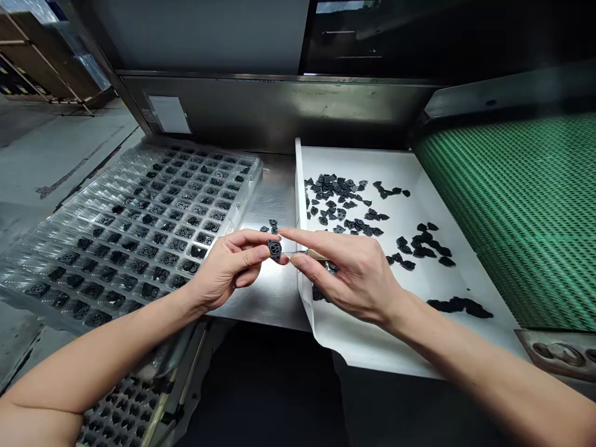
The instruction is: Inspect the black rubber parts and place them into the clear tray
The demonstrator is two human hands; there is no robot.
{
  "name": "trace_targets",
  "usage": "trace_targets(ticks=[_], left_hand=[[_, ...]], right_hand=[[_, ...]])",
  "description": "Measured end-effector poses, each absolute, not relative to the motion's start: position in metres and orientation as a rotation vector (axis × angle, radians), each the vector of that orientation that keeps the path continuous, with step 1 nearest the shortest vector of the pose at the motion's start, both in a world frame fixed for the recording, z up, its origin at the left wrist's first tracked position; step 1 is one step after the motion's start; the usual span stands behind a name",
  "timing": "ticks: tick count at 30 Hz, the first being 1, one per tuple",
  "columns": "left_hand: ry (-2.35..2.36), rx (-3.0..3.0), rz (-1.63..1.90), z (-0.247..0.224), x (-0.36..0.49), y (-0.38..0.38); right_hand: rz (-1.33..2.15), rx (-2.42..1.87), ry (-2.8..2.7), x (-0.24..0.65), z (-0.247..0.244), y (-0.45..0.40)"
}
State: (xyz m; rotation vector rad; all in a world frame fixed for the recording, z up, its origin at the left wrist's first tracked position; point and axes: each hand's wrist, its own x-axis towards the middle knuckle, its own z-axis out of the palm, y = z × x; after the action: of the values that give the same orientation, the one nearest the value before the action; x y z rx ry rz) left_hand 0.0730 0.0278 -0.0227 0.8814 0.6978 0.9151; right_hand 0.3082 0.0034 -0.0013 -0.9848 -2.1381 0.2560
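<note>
Both arms are reaching inward; the left hand is pinching; the right hand is pointing its forefinger left.

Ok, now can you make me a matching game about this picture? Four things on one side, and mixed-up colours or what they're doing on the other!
Things:
1. Pocketed tray
2. Mesh belt
3. Flat surface beside the belt
4. Left hand

Colour or state:
A. White, with black pieces scattered on it
B. Pinching one black part
C. See-through
D. Green

Right pairs: 1-C, 2-D, 3-A, 4-B
</note>
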Motion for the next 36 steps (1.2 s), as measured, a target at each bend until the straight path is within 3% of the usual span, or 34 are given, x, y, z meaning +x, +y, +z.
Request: trace_targets(ticks=[36], left_hand=[[0.688,0.984,0.917,-0.0254,0.0677,0.0283]], right_hand=[[0.216,-0.934,-2.167,0.3109,-0.0093,0.0053]])
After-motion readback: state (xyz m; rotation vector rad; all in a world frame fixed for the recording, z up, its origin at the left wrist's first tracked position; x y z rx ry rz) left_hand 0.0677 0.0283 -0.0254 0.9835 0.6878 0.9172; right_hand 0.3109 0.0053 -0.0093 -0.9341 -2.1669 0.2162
